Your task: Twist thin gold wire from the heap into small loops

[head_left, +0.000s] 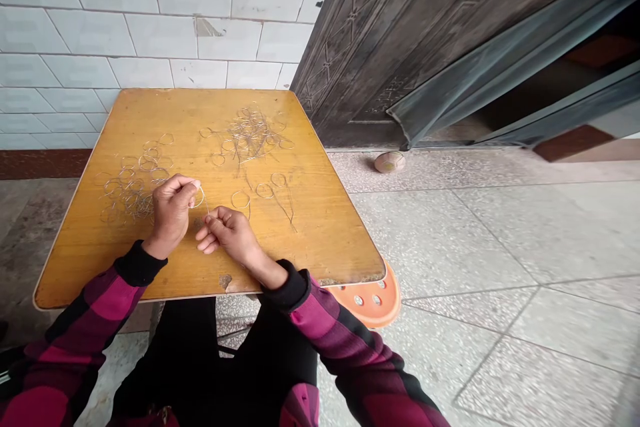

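Thin silvery looped wire (203,195) spans the fingers (188,193). Leftward lies a tangled silvery wire heap (133,192); left hand (171,210) pinches the loop, right hand (230,233) its straight end; beyond, another tangled heap (250,133); rightward, three ringed wires (273,191), an orange perforated plastic stool (370,300).

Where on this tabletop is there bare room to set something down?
Bare patches: the tabletop's near right corner, right of the right hand and loose wire loops; and its far left corner, beyond the left wire pile. Crowded: that pile beside the left hand, and the far wire pile.
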Demonstrator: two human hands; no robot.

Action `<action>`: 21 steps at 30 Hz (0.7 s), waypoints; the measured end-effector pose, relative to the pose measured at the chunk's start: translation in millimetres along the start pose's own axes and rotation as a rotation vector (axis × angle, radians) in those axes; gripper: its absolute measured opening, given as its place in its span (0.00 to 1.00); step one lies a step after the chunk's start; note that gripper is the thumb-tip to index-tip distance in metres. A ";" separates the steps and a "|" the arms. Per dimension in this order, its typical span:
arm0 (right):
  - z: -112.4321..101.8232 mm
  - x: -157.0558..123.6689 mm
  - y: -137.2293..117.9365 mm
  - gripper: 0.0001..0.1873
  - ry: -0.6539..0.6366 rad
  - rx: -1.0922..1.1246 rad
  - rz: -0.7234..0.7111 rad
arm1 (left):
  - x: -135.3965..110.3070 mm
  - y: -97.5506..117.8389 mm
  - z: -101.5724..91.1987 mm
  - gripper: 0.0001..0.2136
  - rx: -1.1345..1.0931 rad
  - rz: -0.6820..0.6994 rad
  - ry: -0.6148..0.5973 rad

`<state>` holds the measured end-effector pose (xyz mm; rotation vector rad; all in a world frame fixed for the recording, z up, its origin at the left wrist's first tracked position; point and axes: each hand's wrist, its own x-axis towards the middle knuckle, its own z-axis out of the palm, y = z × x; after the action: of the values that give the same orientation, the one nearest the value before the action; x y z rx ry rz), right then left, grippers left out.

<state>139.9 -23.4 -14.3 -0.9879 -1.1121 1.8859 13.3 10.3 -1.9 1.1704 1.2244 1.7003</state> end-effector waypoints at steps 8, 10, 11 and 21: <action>6.0 -7.2 2.1 0.06 0.072 0.017 0.075 | -3.7 -2.4 1.6 0.06 0.100 0.091 -0.026; 6.1 -9.4 2.7 0.06 0.071 0.001 0.087 | -3.7 -3.1 1.7 0.07 0.132 0.095 -0.029; 5.9 -10.8 3.2 0.06 0.070 -0.008 0.092 | -3.5 -3.5 1.8 0.07 0.133 0.090 -0.031; 10.9 -25.0 22.8 0.07 0.147 0.019 0.111 | -3.3 -2.3 5.5 0.06 -0.090 -0.032 -0.038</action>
<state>137.0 -57.2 -25.2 -1.1791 -0.9697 1.8735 19.7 9.6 -4.1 1.1190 1.1261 1.6846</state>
